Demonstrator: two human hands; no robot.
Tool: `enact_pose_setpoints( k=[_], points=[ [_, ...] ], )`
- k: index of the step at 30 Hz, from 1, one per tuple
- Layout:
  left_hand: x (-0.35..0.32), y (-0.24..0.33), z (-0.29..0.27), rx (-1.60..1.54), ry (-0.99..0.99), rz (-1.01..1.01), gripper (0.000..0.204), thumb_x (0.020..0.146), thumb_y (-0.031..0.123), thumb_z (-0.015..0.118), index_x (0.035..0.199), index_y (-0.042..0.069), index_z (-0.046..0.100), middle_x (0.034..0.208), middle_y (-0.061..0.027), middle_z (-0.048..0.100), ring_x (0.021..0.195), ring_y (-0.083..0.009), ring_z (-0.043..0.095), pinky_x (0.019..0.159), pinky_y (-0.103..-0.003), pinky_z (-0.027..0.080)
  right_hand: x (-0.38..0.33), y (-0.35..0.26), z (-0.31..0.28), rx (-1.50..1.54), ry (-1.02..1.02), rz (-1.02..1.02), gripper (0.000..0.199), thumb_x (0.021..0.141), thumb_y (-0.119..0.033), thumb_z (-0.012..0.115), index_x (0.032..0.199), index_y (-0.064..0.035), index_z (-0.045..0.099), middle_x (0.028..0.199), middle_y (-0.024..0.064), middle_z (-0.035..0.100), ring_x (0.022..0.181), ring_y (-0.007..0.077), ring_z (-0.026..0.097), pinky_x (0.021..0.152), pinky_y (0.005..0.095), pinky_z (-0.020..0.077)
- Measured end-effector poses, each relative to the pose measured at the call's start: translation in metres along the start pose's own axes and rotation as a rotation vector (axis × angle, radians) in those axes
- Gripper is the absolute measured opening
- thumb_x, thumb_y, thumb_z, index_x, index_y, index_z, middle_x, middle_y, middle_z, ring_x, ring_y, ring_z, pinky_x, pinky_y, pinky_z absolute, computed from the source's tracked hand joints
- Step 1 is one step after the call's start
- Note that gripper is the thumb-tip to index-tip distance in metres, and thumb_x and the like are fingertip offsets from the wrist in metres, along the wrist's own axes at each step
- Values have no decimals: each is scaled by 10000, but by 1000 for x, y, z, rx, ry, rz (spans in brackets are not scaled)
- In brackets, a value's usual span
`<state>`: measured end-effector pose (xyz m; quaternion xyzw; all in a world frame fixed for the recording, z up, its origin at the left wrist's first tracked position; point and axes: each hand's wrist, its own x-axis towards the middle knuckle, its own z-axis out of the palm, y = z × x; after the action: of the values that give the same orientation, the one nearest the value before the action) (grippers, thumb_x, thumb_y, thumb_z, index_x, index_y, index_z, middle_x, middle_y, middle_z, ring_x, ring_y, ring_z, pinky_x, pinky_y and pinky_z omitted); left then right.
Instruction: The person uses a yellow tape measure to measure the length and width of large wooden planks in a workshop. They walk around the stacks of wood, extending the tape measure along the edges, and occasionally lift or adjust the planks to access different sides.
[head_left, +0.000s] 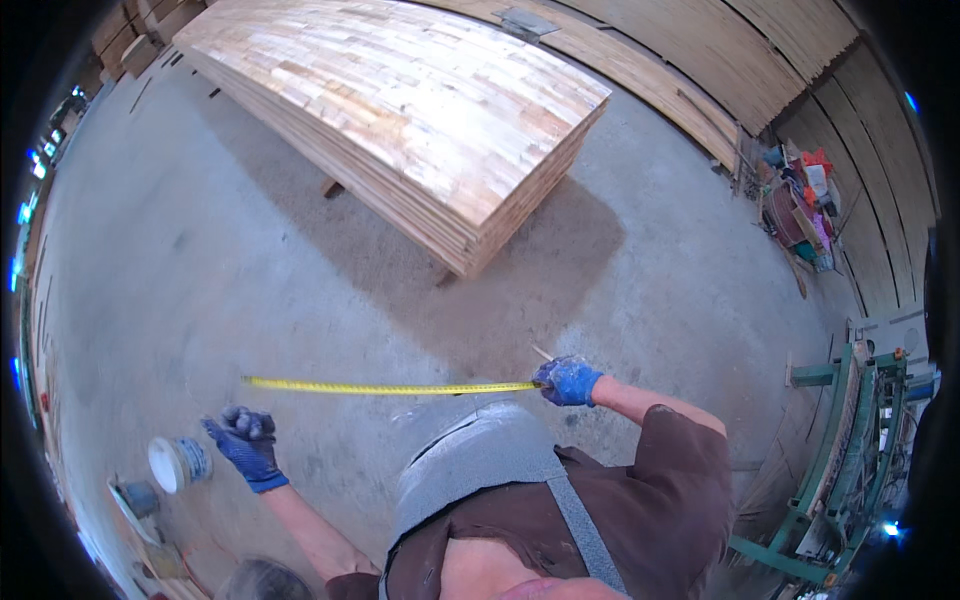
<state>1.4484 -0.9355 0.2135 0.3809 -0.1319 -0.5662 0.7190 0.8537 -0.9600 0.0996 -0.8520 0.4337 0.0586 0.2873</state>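
Note:
My right hand (567, 381), in a blue work glove, is closed on a tape measure. From it a yellow tape blade (390, 387) runs out leftward, its free end in the air beyond my left hand. The tape's case is mostly hidden by the glove. A thin light stick (541, 353), perhaps a pencil, juts up from the same hand. My left hand (246, 445), gloved in blue with a greyish palm, is raised, its thumb out and fingers loosely bent, apart from the blade. Ahead of both hands lies a large stack of wood panels (400, 110), made of joined strips.
Blocks (332, 187) support the stack above the concrete floor (300, 310). A white bucket (180, 464) is beside my left hand. Right, a green metal frame (835, 450) stands near a heap of mixed items (800, 205). Long boards (690, 60) lie at the far right.

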Motion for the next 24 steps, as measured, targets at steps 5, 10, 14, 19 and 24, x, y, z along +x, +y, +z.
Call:
enact_pose_setpoints(
  k=[5,10,14,19,24],
  points=[
    [139,-61,-62,73,383,-298,558,898,628,534,1138,129,601,857,-6,623,733,-218,580,798,-422,534,82,-9,-35,194,215,278,269,837,-280,587,992,-70,654,912,193,658,860,401,636,743,494,506],
    [253,-121,-111,133,422,-529,418,943,490,540,1019,90,631,871,-56,655,698,-225,579,723,-443,537,176,-11,-61,336,471,623,316,851,-340,565,954,-46,620,885,240,656,812,432,639,705,522,492],
    [349,-123,-98,182,130,-763,392,958,429,530,1033,53,614,865,-96,651,689,-231,592,684,-386,539,233,-9,-93,373,562,836,325,840,-358,553,903,-46,620,809,258,645,769,429,645,673,521,491],
    [451,-111,-14,589,-19,-726,417,968,401,522,1071,5,600,843,-127,659,649,-226,625,648,-350,552,277,28,-146,596,707,946,306,825,-314,609,868,-13,640,701,199,661,639,319,673,609,435,518],
    [544,-126,28,718,-79,-736,411,968,406,519,1077,20,607,856,-129,680,643,-228,654,643,-367,562,321,113,-179,899,909,1022,256,804,-229,641,770,24,651,619,143,655,534,212,654,520,367,515]
  ],
)
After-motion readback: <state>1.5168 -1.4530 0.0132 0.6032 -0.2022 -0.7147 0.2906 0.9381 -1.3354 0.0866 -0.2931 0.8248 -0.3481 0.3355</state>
